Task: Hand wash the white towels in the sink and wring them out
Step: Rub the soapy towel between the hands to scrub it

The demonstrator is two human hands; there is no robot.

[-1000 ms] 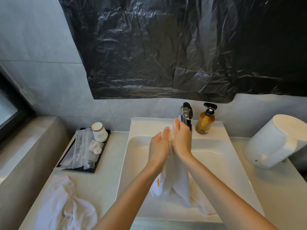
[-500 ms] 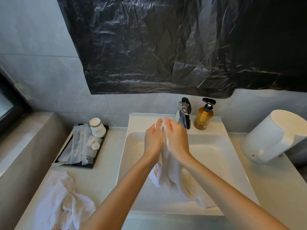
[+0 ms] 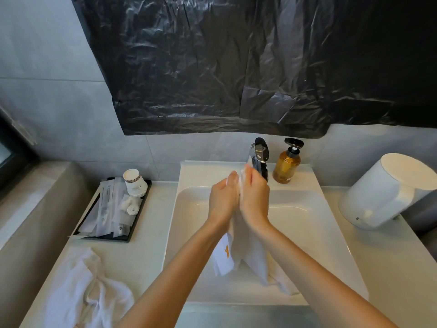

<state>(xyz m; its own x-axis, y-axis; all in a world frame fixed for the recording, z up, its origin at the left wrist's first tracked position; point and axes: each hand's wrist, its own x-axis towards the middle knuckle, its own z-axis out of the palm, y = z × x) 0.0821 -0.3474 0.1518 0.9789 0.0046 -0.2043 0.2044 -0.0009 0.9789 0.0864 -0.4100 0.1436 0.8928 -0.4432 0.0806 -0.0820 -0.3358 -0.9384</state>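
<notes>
A white towel with an orange mark hangs over the white sink, its lower end resting in the basin. My left hand and my right hand press palm to palm around its upper part, just in front of the chrome tap. A small white corner of cloth sticks out above my fingers. A second white towel lies crumpled on the counter at the lower left, apart from both hands.
An amber pump bottle stands right of the tap. A black tray with paper cups and wrapped sachets sits on the counter left of the sink. A white bin lies tilted at the right. Black plastic sheeting covers the wall above.
Both hands, with the towel between them, have rubbed against each other; the left hand has slid forward beside the right. The view has shifted slightly.
</notes>
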